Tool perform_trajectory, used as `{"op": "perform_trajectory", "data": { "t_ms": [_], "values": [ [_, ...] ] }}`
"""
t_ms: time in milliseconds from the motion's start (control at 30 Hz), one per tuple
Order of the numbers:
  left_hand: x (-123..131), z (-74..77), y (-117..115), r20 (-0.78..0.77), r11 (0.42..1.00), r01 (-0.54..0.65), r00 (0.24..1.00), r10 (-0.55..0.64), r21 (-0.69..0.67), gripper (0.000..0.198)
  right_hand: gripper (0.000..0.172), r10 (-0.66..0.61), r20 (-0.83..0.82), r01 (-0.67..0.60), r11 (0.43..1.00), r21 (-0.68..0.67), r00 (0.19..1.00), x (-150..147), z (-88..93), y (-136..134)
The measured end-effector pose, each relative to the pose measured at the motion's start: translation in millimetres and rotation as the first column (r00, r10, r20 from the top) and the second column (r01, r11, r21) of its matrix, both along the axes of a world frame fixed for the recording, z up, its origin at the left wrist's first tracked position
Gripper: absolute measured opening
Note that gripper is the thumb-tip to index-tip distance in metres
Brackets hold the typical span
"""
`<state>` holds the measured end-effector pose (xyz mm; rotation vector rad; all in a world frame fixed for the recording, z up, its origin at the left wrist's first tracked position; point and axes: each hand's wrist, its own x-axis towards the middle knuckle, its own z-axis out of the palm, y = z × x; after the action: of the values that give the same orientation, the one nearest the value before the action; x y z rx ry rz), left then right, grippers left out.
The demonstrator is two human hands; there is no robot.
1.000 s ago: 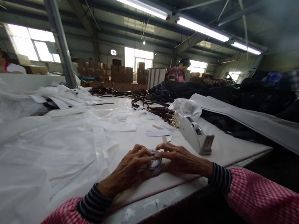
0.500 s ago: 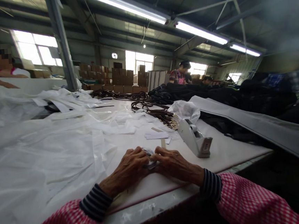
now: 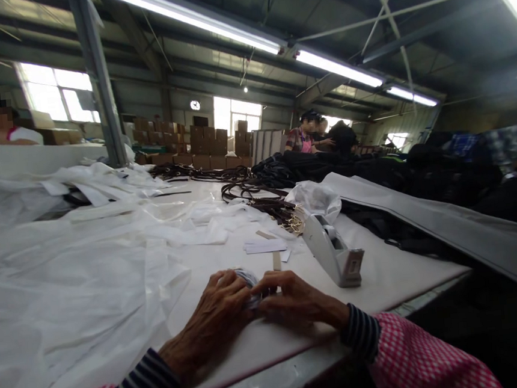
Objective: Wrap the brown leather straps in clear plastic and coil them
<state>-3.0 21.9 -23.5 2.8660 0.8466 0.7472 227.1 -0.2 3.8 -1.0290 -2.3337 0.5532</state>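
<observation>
At the front edge of a white-topped desk (image 3: pixel 405 269), a worker's two bare hands meet at a silvery roll (image 3: pixel 246 275), its outline partly hidden by the fingers. The left hand (image 3: pixel 220 306) curls its grip over the roll's left side; the right hand (image 3: pixel 290 297) bunches fingers and thumb at its right side, though whether that grip pinches it cannot be told. The handling looks under way rather than finished: the roll is held, not yet let go, and how much remains does not show. Just beyond the hands, toward the far edge, white paper strips (image 3: pixel 265 246) and a tan strip (image 3: pixel 276 260) lie untouched. White surface shows between the hands and the front edge, and from the tape dispenser (image 3: pixel 320 249) to the right corner, seemingly the easier side for moving; translucent plastic sheets (image 3: pixel 90 293) crowd the left forearm, and dark straps with gold-coloured clips (image 3: pixel 293 222) limit reach toward the far edge
</observation>
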Motion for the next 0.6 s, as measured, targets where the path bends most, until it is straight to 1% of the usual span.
{"op": "perform_trajectory", "data": {
  "t_ms": [33,67,100,133,167,200,233,267,300,333,367,433,500,600],
  "values": [
    [-1.5,-0.6,0.4,0.021,1.000,0.013,1.000,-0.013,-0.008,0.010,0.020,-0.017,-0.020,0.016,0.999,-0.030,1.000,9.3,4.5,5.1],
    [-3.3,-0.5,0.5,0.046,1.000,0.017,0.999,-0.016,-0.020,0.013,0.020,-0.075,0.007,0.075,0.997,-0.007,0.997,19.4,8.0,10.9],
    [-5.0,0.4,0.5,0.073,0.999,0.015,0.997,-0.012,-0.038,0.016,0.019,-0.166,0.065,0.162,0.985,0.066,0.984,29.6,10.1,17.5],
    [-6.5,2.2,0.4,0.102,0.998,0.006,0.995,0.000,-0.065,0.019,0.018,-0.269,0.136,0.246,0.955,0.167,0.953,39.4,10.7,24.3],
    [-7.7,4.8,0.2,0.138,0.994,-0.013,0.990,0.028,-0.105,0.021,0.017,-0.351,0.206,0.295,0.919,0.260,0.913,48.1,9.9,31.2],
    [-8.9,8.2,0.0,0.180,0.985,-0.045,0.981,0.075,-0.164,0.021,0.018,-0.398,0.271,0.307,0.895,0.322,0.876,55.3,8.0,37.8],
    [-10.1,12.3,-0.1,0.224,0.966,-0.084,0.964,0.141,-0.243,0.022,0.022,-0.412,0.323,0.297,0.889,0.349,0.852,60.6,5.2,43.9],
    [-11.6,16.7,0.0,0.268,0.934,-0.121,0.938,0.218,-0.336,0.025,0.025,-0.404,0.355,0.280,0.893,0.352,0.843,64.0,2.1,49.4],
    [-13.5,21.0,0.4,0.309,0.889,-0.140,0.905,0.293,-0.435,0.029,0.027,-0.384,0.372,0.260,0.903,0.342,0.845,65.6,-0.8,54.2],
    [-15.8,24.7,1.2,0.350,0.835,-0.129,0.866,0.358,-0.535,0.033,0.029,-0.365,0.387,0.240,0.911,0.334,0.847,65.8,-3.2,58.4],
    [-18.5,27.6,2.5,0.394,0.778,-0.085,0.825,0.406,-0.623,0.037,0.030,-0.347,0.398,0.222,0.919,0.326,0.850,65.0,-4.8,62.1],
    [-24.7,29.8,6.2,0.489,0.667,0.068,0.736,0.469,-0.742,0.043,0.029,-0.317,0.399,0.199,0.930,0.310,0.860,62.5,-5.3,68.0],
    [-30.4,27.5,10.5,0.566,0.573,0.232,0.642,0.517,-0.786,0.043,0.027,-0.296,0.380,0.189,0.937,0.294,0.877,60.4,-2.9,72.1],
    [-35.6,20.7,16.0,0.632,0.478,0.414,0.514,0.580,-0.775,0.042,0.024,-0.286,0.306,0.204,0.940,0.273,0.908,59.1,2.7,74.7]
  ]
}}
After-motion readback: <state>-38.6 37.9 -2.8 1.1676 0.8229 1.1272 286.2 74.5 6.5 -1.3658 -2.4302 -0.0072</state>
